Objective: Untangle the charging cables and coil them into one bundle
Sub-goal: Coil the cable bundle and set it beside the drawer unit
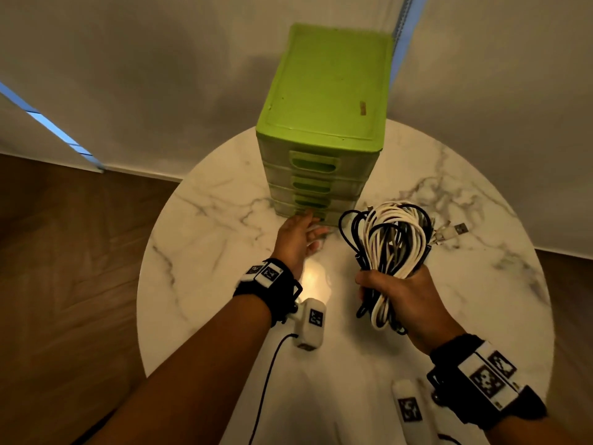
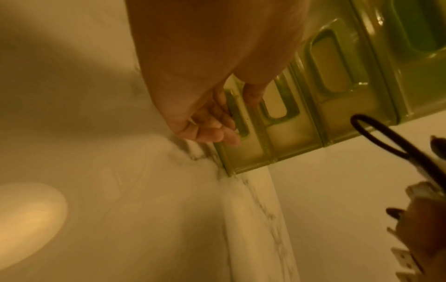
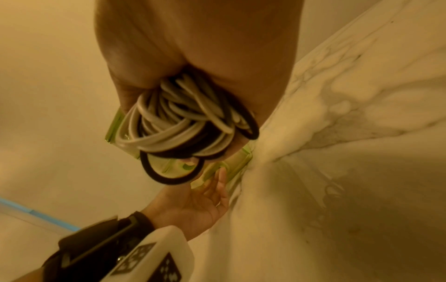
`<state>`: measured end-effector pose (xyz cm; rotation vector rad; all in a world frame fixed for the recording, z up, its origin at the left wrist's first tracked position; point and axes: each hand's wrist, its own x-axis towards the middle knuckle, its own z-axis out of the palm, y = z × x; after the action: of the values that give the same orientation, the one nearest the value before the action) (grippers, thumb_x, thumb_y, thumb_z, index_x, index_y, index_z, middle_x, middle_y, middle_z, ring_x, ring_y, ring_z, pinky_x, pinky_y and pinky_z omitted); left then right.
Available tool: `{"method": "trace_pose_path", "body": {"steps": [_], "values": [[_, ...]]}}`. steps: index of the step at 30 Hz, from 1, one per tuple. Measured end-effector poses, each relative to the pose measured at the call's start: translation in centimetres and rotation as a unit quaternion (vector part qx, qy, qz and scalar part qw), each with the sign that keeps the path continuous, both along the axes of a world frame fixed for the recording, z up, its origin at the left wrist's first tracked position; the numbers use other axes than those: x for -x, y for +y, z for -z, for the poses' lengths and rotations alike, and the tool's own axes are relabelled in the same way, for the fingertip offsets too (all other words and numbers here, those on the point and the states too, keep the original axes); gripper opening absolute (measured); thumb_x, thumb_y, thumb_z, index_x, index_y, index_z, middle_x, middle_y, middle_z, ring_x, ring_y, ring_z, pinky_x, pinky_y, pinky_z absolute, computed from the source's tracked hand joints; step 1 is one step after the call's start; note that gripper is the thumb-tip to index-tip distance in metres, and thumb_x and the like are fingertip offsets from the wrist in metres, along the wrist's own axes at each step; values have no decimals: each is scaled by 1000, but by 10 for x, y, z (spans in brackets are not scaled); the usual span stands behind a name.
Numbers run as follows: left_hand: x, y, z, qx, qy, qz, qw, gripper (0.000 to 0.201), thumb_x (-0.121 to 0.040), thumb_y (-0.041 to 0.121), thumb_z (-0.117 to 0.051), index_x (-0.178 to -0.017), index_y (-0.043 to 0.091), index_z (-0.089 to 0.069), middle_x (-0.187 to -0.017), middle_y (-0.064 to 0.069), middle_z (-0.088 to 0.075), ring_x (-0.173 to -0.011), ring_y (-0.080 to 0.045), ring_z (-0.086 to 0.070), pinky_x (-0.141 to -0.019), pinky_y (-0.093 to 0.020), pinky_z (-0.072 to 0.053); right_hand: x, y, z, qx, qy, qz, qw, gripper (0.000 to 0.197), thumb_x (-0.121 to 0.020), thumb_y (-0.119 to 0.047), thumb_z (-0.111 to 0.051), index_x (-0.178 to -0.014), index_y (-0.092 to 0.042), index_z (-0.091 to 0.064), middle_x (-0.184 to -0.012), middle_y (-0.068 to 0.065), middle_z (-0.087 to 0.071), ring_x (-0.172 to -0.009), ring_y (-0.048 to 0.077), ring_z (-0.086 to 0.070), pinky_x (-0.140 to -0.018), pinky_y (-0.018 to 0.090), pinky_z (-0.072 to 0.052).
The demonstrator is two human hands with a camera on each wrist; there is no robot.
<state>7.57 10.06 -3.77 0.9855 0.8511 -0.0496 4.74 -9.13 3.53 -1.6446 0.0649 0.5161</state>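
My right hand [image 1: 401, 297] grips a coiled bundle of white and black charging cables [image 1: 390, 239], held upright above the marble table [image 1: 208, 239]; its loops [image 3: 183, 126] fill the right wrist view below my palm. A USB plug end [image 1: 457, 229] sticks out to the bundle's right. My left hand [image 1: 296, 237] reaches forward with straight fingers [image 2: 217, 131] at the lowest drawer handle of the green drawer unit [image 1: 324, 123]. It holds nothing.
The green plastic drawer unit [image 2: 337, 80] with several drawers stands at the table's far middle, against a pale wall. The round table's edge drops to a wooden floor [image 1: 64, 268] on the left and right.
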Motion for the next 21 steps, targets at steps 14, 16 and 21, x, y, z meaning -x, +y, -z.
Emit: {"method": "trace_pose_path", "body": {"steps": [14,16,21], "values": [[96,-15,0,-21,37,24,999,36,-103,31,-53,-118,0,-63,-84,-8,-67,-64,-15,-57,-54,-24,-40,53,3,-24,7,67,-28,997,7,-81,8,-70,-78,1,-69,-60,10,-66,-49,18,-64,-47,24,-49],[115,-18,1,-24,37,27,999,38,-103,31,-53,-122,-1,-63,-97,-14,-72,-66,-14,-59,-54,-24,-40,63,6,-24,21,66,-35,997,4,-79,4,-72,-80,1,-70,-65,13,-69,-55,21,-66,-52,28,-51],[145,-21,-1,-24,45,32,998,37,-104,29,-51,-120,-1,-64,-96,-12,-72,-62,-14,-57,-53,-25,-39,81,12,-16,53,53,-44,996,7,-75,-2,-75,-81,-3,-72,-73,15,-72,-68,27,-68,-64,37,-56]]}}
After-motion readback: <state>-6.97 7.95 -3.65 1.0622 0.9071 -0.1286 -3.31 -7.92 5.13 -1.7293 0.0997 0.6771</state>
